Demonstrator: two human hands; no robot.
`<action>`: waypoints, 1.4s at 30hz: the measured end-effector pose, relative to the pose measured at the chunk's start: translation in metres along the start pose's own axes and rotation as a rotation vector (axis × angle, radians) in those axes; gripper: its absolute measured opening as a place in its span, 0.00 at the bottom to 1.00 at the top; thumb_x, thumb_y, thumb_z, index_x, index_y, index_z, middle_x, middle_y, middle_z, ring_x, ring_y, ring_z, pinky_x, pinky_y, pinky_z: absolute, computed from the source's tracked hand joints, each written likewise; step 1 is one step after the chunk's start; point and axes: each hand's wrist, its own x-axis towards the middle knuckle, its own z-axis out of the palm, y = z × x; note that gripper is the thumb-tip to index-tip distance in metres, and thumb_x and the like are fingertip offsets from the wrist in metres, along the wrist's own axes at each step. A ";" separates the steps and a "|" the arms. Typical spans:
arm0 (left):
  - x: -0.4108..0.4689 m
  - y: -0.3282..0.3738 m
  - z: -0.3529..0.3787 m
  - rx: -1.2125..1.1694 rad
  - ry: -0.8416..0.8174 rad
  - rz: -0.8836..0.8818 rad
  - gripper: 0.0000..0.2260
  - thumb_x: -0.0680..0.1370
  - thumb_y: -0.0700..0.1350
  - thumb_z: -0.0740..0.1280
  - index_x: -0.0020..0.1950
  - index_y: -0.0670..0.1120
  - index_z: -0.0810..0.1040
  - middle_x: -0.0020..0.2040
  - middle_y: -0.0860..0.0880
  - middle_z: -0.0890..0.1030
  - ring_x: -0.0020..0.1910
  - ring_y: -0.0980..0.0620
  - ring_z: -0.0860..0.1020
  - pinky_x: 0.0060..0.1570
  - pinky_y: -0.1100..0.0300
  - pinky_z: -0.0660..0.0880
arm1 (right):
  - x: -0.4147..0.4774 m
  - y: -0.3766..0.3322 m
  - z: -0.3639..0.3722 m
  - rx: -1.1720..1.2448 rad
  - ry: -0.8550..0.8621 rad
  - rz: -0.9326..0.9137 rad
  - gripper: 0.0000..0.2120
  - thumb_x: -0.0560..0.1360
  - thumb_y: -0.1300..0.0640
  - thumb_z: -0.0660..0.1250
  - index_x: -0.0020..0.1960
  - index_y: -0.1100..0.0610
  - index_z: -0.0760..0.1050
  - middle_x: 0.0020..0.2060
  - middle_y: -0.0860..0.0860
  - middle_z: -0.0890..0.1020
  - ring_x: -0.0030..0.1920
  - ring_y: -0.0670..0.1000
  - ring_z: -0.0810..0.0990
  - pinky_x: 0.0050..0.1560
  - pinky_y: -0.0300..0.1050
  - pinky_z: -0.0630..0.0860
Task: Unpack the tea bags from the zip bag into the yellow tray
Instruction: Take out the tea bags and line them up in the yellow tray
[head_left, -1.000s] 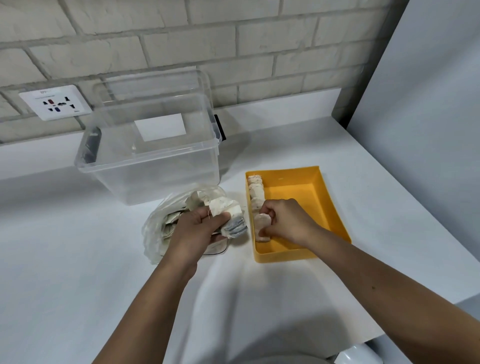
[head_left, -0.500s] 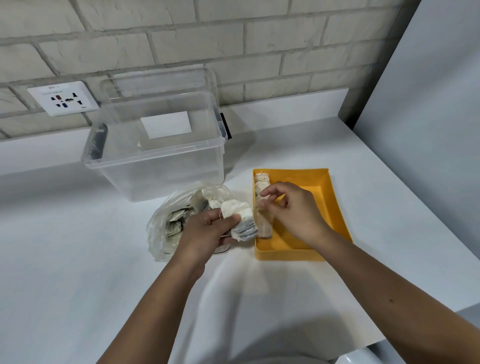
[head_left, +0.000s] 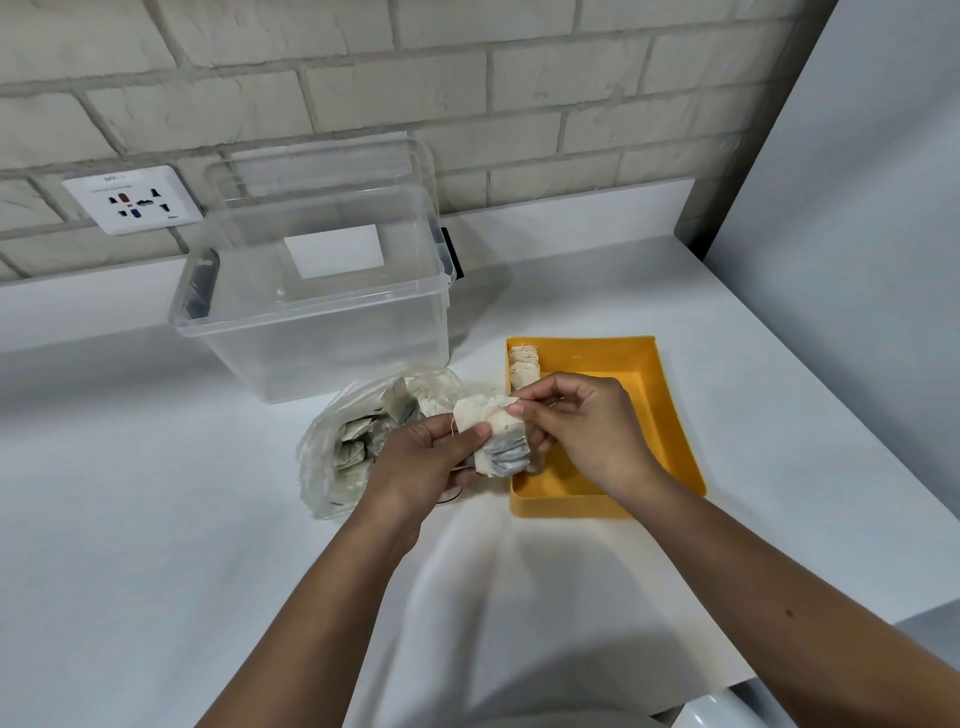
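Both bare forearms reach in over the smooth white table (head_left: 156, 519). The left hand (head_left: 421, 462) has its fingers (head_left: 470, 434) curled tight round a stack of pale papery tea bags (head_left: 501, 441). The stack's long axis runs away from the person, with the far end leaning a little left. The right hand (head_left: 587, 431) pinches the top bag's far corner between thumb and forefinger, just above the near-left part of the rectangular yellow plastic tray (head_left: 670, 415). The tray's long side points away too. A row of tea bags (head_left: 523, 364) lines its left wall, the nearer ones hidden behind the hands. Just left lies the crumpled clear plastic zip bag (head_left: 327, 462) with more bags inside; its mouth is hard to make out. Beyond stand a clear plastic storage box (head_left: 322, 322) and a white wall socket (head_left: 132, 200) on the pale brick wall (head_left: 519, 93).
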 end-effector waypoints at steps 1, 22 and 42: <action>0.000 0.000 0.000 -0.004 0.001 0.000 0.07 0.78 0.39 0.70 0.54 0.41 0.84 0.40 0.49 0.87 0.36 0.57 0.85 0.32 0.67 0.78 | 0.001 0.001 0.000 0.015 0.008 0.007 0.04 0.69 0.60 0.76 0.42 0.54 0.83 0.30 0.48 0.83 0.29 0.50 0.81 0.33 0.44 0.79; 0.002 -0.001 -0.002 -0.053 0.040 -0.012 0.07 0.78 0.41 0.70 0.54 0.42 0.84 0.41 0.48 0.87 0.35 0.57 0.84 0.31 0.68 0.77 | 0.002 -0.004 0.003 0.198 0.005 0.192 0.06 0.71 0.60 0.75 0.44 0.61 0.80 0.35 0.57 0.83 0.32 0.51 0.81 0.31 0.42 0.79; 0.002 -0.001 -0.002 -0.053 0.039 -0.044 0.06 0.78 0.43 0.70 0.50 0.42 0.84 0.38 0.49 0.86 0.33 0.58 0.83 0.31 0.68 0.77 | 0.002 -0.007 0.008 0.192 -0.078 0.193 0.01 0.75 0.60 0.71 0.46 0.57 0.81 0.40 0.52 0.82 0.39 0.45 0.79 0.38 0.38 0.77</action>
